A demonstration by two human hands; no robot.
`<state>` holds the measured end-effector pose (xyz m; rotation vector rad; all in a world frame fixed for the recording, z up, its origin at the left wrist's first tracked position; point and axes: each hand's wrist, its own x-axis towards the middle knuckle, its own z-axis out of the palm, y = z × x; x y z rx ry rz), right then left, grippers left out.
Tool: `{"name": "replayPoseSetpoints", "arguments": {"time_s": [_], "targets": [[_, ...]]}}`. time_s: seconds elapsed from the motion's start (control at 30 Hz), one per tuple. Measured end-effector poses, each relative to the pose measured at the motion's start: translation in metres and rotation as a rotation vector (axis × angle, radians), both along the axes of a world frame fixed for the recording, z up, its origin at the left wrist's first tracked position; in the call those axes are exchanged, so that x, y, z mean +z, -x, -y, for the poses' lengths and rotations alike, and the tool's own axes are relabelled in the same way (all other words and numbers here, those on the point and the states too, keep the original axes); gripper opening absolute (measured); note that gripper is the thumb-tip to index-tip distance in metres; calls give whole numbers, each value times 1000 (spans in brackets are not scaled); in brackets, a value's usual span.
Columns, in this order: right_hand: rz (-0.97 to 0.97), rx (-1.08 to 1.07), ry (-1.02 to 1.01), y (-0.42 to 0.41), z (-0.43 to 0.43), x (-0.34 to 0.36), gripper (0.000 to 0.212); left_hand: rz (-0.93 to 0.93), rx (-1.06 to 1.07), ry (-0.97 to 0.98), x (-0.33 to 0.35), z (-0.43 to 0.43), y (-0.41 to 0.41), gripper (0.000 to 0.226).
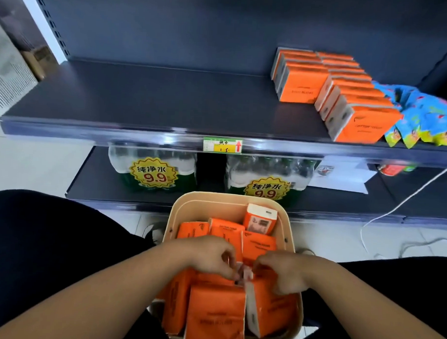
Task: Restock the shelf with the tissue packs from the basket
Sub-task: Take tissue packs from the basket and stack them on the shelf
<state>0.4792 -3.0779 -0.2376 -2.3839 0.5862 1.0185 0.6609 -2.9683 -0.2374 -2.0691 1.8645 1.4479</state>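
Two hands are down in the basket (293, 237), so I read this as the pick step, with nothing yet lifted toward the shelf (148, 100). My left hand (212, 255) and right hand (284, 271) meet over the middle of the heap, fingers curled and pinching at the pale end of one tissue pack (246, 276) wedged upright between its neighbours. The blur there means I cannot tell whether either hand truly has it clamped or is only plucking at the wrapper.

The rest of the orange tissue packs in the basket (216, 318) lie jumbled, some flat, some on edge, one standing alone at 12 o'clock of the basket. On the shelf, at about 1 o'clock from my hands, two rows of stocked packs (346, 97) stand on edge, touching each other, with blue sachets (432, 118) just beside them at their 3 o'clock. The shelf to their 9 o'clock is bare.

Next, I judge, I need a firm hold on the wedged pack, a straight pull upward so the neighbours do not drag along, then a carry up to 11 o'clock to start a fresh row beside the existing ones, matching their upright stance.
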Motion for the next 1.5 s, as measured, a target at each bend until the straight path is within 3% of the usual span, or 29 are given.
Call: {"name": "replayPoseSetpoints", "arguments": {"time_s": [0.2, 0.47, 0.63, 0.8, 0.93, 1.1, 1.3, 1.4, 1.5], "targets": [[-152, -84, -24, 2, 0, -12, 91, 78, -244, -235, -3, -6, 10, 82], [-255, -102, -65, 2, 3, -25, 123, 137, -273, -196, -8, -7, 15, 76], [-232, 20, 8, 0, 0, -28, 116, 119, -268, -213, -11, -6, 14, 71], [-178, -21, -52, 0, 5, -22, 98, 92, -232, -224, -17, -5, 11, 69], [-27, -94, -33, 3, 21, -6, 82, -25, -96, -225, -15, -2, 3, 62], [245, -233, -43, -1, 30, -12, 88, -218, 390, 45, -32, 7, -5, 22], [327, -217, 30, -17, 12, -35, 98, -359, 563, 40, -56, 8, -8, 37], [304, -324, 130, -15, 13, -39, 110, -381, 591, 28, -64, 7, -11, 27], [276, -424, 183, -10, 15, -42, 118, -360, 575, 13, -64, 10, -15, 34]]}}
